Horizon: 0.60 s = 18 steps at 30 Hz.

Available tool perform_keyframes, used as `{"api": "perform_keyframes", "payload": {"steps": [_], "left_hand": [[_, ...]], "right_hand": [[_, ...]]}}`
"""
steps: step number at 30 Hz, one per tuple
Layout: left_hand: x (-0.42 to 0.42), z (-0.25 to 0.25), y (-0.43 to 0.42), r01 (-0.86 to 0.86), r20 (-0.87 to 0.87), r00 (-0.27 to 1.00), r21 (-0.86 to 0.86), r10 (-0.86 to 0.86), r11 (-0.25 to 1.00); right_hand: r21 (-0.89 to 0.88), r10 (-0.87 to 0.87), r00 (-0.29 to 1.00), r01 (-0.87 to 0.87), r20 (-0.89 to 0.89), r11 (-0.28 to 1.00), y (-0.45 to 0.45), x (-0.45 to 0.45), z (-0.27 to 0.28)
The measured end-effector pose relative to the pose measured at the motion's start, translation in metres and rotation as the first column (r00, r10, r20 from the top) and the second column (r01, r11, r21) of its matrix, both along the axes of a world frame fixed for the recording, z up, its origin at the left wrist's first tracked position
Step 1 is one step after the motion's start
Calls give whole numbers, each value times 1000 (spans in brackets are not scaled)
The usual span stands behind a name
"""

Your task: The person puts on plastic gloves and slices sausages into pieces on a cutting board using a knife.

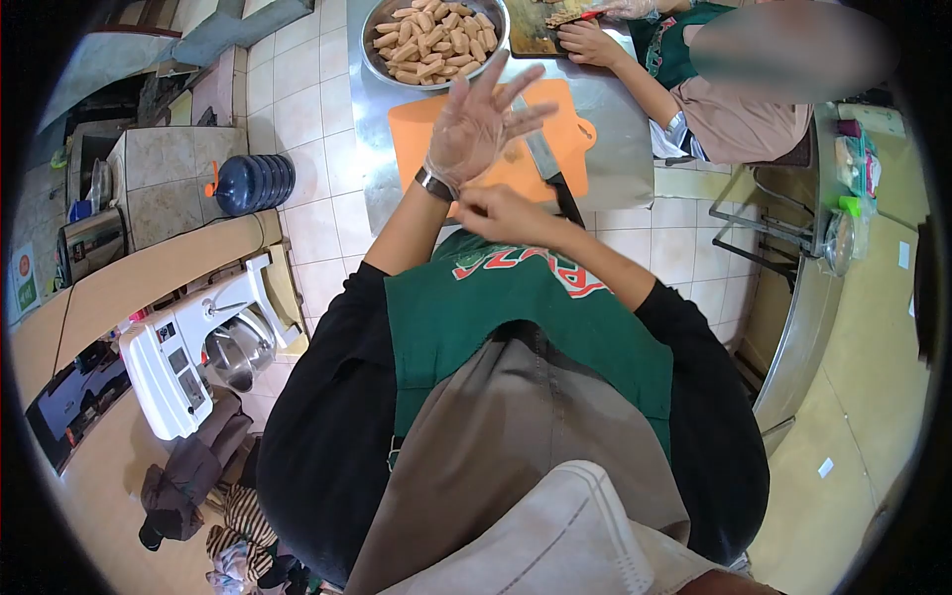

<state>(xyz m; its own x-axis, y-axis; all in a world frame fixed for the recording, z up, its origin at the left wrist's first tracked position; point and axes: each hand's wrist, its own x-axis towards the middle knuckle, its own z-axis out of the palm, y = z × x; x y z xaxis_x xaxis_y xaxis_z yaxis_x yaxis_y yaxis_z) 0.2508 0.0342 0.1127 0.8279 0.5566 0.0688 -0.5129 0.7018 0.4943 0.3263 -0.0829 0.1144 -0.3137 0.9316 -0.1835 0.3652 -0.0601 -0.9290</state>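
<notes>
Left hand [468, 134]: raised above the orange cutting board [416, 124], fingers spread, in a clear plastic glove [474, 139]. Right hand [506, 213]: fingers curled at the left wrist, near the wristwatch [434, 183]; grip on glove cuff cannot be told. Knife [542, 151] lies on board, black handle nearer the wearer. Beyond: metal bowl [368, 61] of tan, finger-shaped pieces [433, 40]. Co-worker's hand [587, 45] at a second board [533, 40].
</notes>
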Motion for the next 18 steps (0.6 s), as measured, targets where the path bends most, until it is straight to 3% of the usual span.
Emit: {"api": "perform_keyframes", "payload": {"steps": [1,2,3,5,8,10,12,14,18], "left_hand": [[1,4,4,-5,2,1000,2,5,1000],[1,8,6,-52,-35,998,44,54,998],[-1,9,8,-98,-71,992,86,105,991],[-6,4,8,-101,-59,993,50,104,994],[0,-5,-3,-104,32,994,-71,106,992],[6,-9,-9,-136,-79,987,67,142,988],[5,-11,-8,-123,-76,989,38,125,992],[2,-12,-7,-108,-79,991,7,108,994],[-3,-21,-8,2,-222,974,173,37,985]], "right_hand": [[-49,8,999,-10,-53,999,-3,-4,-8],[61,-123,983,132,-134,989,-3,-5,-25],[61,-115,984,124,-134,990,3,3,-21],[-91,-539,796,537,-274,839,18,26,-6],[-7,-542,831,546,-126,838,35,39,-15],[-26,-530,830,534,-176,845,37,38,-25],[-42,-505,832,510,-232,859,38,37,-28],[134,-441,894,448,-80,884,35,33,-27],[70,-355,935,355,-11,932,37,40,-29]]}}
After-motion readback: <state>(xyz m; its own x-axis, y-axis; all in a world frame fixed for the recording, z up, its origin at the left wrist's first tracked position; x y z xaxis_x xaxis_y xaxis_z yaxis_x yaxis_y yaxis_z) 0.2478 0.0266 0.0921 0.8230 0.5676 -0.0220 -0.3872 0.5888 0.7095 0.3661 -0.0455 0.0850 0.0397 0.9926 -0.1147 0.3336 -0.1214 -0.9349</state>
